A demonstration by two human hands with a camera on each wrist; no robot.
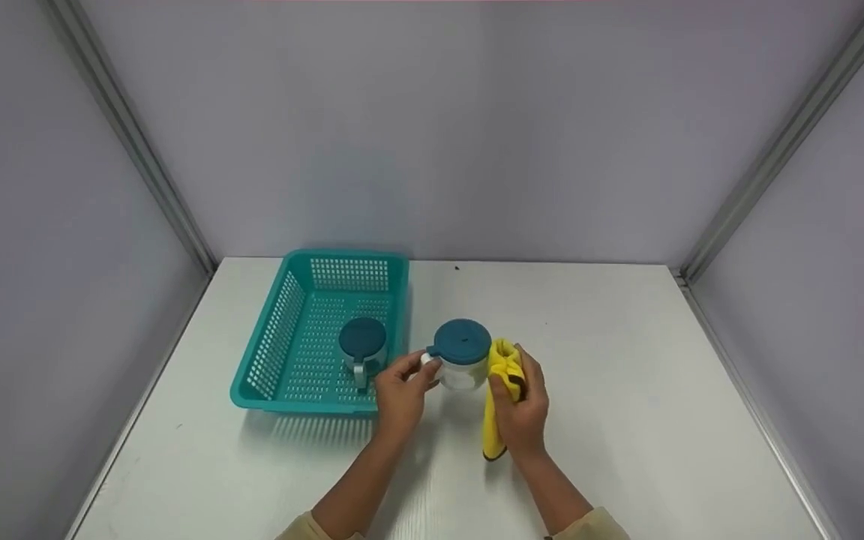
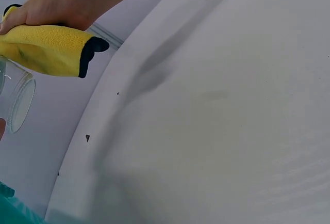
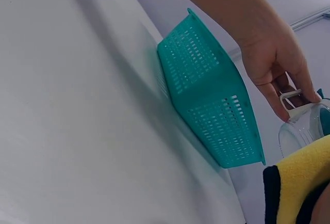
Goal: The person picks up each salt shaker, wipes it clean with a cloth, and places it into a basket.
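Note:
My left hand point(image 1: 402, 390) pinches the white handle point(image 3: 290, 100) of a clear jar point(image 1: 463, 376) with a dark blue lid point(image 1: 463, 341). The jar is held above the table, its base showing in the left wrist view. My right hand point(image 1: 523, 405) grips a folded yellow cloth point(image 1: 493, 420) with dark edging, pressed up to the jar's right side. Part of the cloth hangs down below the right hand.
A teal plastic basket point(image 1: 252, 352) stands to the left on the white table point(image 1: 627, 420). Inside it is a second jar point(image 1: 373, 361) with a dark blue lid and a pale handle. Grey-white panels point(image 1: 447, 135) enclose the table at the back and sides.

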